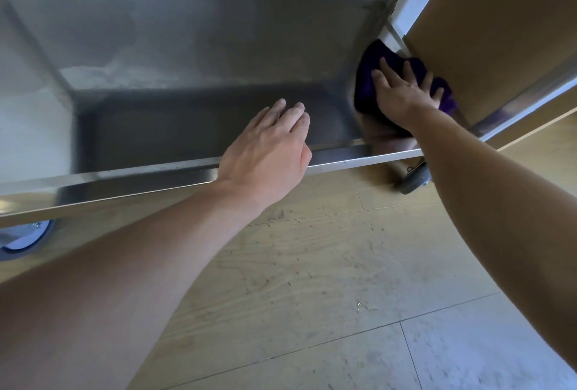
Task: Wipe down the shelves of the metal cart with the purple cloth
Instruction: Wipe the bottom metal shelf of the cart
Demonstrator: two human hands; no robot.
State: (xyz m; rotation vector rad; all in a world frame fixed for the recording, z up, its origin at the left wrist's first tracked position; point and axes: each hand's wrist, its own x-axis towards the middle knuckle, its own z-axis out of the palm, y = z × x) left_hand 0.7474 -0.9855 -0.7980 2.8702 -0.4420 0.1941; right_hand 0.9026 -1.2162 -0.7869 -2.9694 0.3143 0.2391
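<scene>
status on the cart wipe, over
Right hand flat on purple cloth, far right corner of lower shelf. Left hand open at front rim. Corner post beside cloth.

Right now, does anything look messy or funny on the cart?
Yes. The metal shelf has cloudy, whitish smears toward its back left, far from the purple cloth under the right hand. The floor looks scuffed. Nothing seems spilled or broken.

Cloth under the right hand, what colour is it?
The cloth is deep purple, clearest in the head view, pressed under the right hand.
</scene>
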